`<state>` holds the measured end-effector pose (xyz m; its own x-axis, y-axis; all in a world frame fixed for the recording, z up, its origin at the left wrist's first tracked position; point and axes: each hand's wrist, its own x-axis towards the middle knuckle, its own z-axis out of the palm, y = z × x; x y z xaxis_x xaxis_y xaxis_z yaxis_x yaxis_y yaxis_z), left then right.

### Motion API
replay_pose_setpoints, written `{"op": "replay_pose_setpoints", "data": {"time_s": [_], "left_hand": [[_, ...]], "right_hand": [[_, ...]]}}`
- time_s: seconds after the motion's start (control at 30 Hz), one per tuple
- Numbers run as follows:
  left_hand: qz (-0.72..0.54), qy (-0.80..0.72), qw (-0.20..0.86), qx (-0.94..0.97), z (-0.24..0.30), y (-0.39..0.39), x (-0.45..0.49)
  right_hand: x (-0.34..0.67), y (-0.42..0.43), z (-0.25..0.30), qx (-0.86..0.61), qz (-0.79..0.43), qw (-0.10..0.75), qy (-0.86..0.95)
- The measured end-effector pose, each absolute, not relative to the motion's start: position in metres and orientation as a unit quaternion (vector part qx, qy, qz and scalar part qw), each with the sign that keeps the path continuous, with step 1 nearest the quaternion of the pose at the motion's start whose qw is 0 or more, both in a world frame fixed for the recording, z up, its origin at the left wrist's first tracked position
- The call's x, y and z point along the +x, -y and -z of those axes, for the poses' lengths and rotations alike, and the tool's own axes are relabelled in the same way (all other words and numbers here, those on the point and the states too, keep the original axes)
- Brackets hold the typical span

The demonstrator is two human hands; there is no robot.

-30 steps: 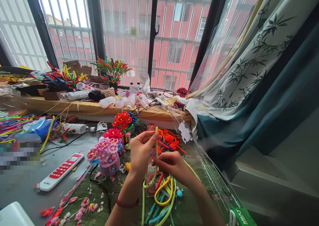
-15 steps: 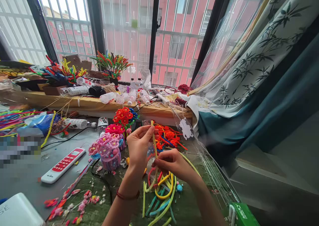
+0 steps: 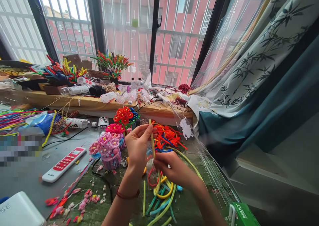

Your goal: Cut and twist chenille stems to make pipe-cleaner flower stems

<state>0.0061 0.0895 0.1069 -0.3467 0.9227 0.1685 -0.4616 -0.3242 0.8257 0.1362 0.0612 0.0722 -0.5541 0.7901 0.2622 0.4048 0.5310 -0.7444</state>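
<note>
While L hand point(image 3: 138, 146) pinches the yellow stem point(image 3: 153, 143) near its top & R hand point(image 3: 174, 169) pinches it lower, its long axis runs nearly vert., tip up (lower part curves below R hand). Just left of L hand, striped pot point(image 3: 111, 162) w/ pink flowers point(image 3: 107, 145); far beyond L hand, to its left, brown planter point(image 3: 53, 89) w/ multicolored stems point(image 3: 61, 72).

Daylight's pouring through the barred windows point(image 3: 155, 36), sky point(image 3: 77, 3) totally blown out, but below the teal curtain point(image 3: 274, 113) it's pretty dim; edges look stretched, pixelated patch point(image 3: 20, 153) far left.
</note>
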Motion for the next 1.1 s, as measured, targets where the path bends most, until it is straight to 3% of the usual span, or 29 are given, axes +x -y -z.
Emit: {"op": "replay_pose_setpoints", "data": {"time_s": [0.4,0.8,1.1], "left_hand": [[-0.768,-0.333,0.442,0.323,-0.1039,-0.0921,0.0026],[-0.811,-0.294,0.434,0.261,-0.1089,-0.0931,0.0000],[-0.823,-0.294,0.413,0.257,-0.1046,-0.0967,-0.0021]], "right_hand": [[0.1374,-0.0621,-0.0713,-0.359,-0.321,0.288,0.828],[0.1367,-0.0631,-0.0696,-0.324,-0.419,0.295,0.795],[0.1391,-0.0639,-0.0695,-0.344,-0.390,0.283,0.806]]}}
